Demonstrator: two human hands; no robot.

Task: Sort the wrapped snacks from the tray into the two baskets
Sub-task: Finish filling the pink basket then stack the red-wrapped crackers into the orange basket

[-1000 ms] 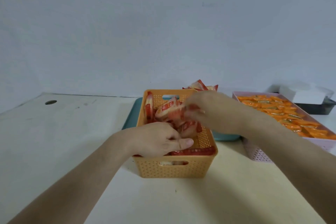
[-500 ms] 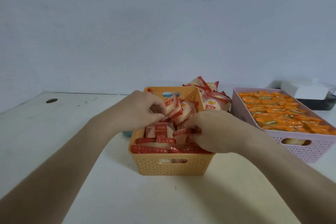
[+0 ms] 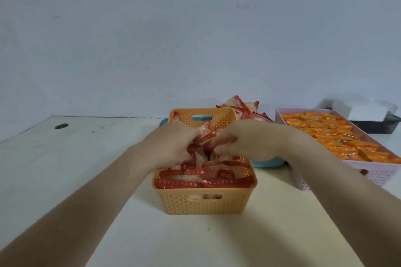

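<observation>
An orange basket (image 3: 204,202) stands in front of me, packed with red-and-white wrapped snacks (image 3: 217,176). Both hands are inside its middle: my left hand (image 3: 173,145) and my right hand (image 3: 245,141) each have fingers closed on red-and-white packets (image 3: 206,134) that stand between them. Behind the basket a teal tray (image 3: 268,162) holds a pile of the same snacks (image 3: 243,108). To the right a pink basket (image 3: 377,172) is full of orange wrapped snacks (image 3: 338,136).
A black tray with a white box (image 3: 368,112) sits at the far right back. The pale table (image 3: 65,169) has a round hole (image 3: 61,126) at the back left. A grey wall rises behind the table.
My right hand has moved from the basket's front up to its middle, close to the left hand. The left hand has dropped lower into the packets.
</observation>
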